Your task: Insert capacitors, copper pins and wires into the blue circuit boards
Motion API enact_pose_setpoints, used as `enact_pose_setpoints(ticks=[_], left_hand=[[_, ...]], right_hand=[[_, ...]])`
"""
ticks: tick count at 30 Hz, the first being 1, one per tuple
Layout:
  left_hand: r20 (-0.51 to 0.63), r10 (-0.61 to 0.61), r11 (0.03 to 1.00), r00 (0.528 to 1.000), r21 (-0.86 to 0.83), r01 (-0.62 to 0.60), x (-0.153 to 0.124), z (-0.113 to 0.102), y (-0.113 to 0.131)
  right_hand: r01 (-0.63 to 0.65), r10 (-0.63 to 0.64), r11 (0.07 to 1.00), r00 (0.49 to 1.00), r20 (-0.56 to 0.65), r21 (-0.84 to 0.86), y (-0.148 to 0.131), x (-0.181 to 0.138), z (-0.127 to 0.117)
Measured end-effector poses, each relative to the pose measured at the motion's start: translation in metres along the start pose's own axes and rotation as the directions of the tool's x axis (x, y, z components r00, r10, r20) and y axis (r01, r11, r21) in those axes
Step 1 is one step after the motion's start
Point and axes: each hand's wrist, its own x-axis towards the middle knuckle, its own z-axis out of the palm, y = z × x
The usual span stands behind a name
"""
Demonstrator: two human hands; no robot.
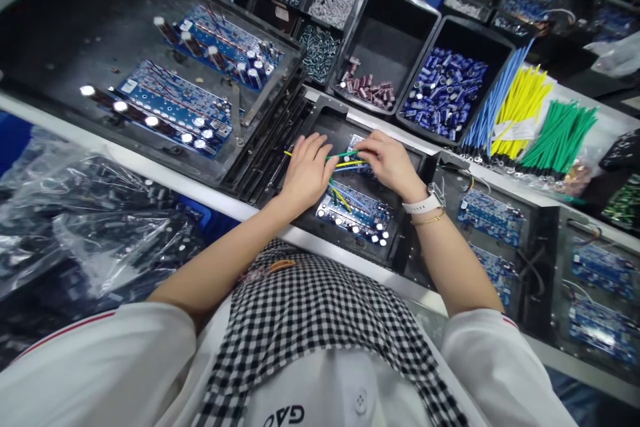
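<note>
A green wire [350, 154] stretches between my two hands above a populated blue circuit board [367, 207] in the black tray. My right hand [387, 160] pinches one end of it, with a yellow wire [350, 163] and a blue wire near its fingertips. My left hand [307, 170] is closed at the fingertips on the other end, back of the hand up. A yellow wire tip pokes out at its left side; what lies under the palm is hidden. More green, yellow and blue wires stand up from the board below my left thumb. A second board [355, 141] is partly hidden behind my hands.
Bins hold brown capacitors [367, 90] and blue capacitors [443, 90]. Bundles of blue [503, 97], yellow [523, 107] and green wires [560, 137] lie at right. Trays with boards [175, 103] flank both sides. Plastic-wrapped parts [110, 233] sit lower left.
</note>
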Motion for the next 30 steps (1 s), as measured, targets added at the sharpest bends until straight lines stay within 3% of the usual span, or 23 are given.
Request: enact_pose_setpoints(ticks=[4,6,9,14,18,22,24,27,30], left_hand=[[0.017,0.071,0.997,0.997,-0.014,-0.071,0.007,0.006,-0.002],[0.002,0.052,0.999,0.999,0.002,-0.052,0.007,0.006,0.000],[-0.021,-0.024,0.999,0.999,0.025,0.025,0.004,0.006,0.003],[-0.028,-0.062,0.995,0.998,-0.086,0.059,0.004,0.006,-0.008],[-0.031,-0.003,0.975,0.999,-0.223,-0.004,-0.002,-0.012,-0.026],[-0.053,-0.027,0.992,0.998,-0.123,0.021,-0.028,-0.039,-0.036],[0.001,-0.086,0.996,0.996,-0.025,0.086,-0.042,-0.045,-0.039],[0.126,-0.178,0.981,0.976,0.103,0.166,-0.051,-0.042,-0.043],[0.198,-0.245,0.966,0.949,0.130,0.222,-0.044,-0.034,-0.045]], right_hand=[[0.029,-0.035,0.997,0.996,0.077,0.069,0.002,-0.007,-0.007],[0.042,-0.051,0.996,0.992,0.113,0.085,0.001,-0.010,-0.010],[0.032,-0.028,0.999,0.992,0.126,-0.025,-0.012,-0.013,-0.010],[0.028,-0.002,0.989,0.986,0.170,-0.148,-0.061,-0.021,0.014],[0.062,-0.015,0.972,0.979,0.202,-0.226,-0.081,-0.026,0.038],[0.076,-0.035,0.971,0.983,0.178,-0.229,-0.077,-0.027,0.045],[0.062,-0.029,0.978,0.986,0.166,-0.200,-0.075,-0.026,0.044],[0.040,-0.017,0.987,0.989,0.146,-0.153,-0.074,-0.025,0.043],[0.029,-0.014,0.992,0.993,0.119,-0.120,-0.074,-0.025,0.043]])
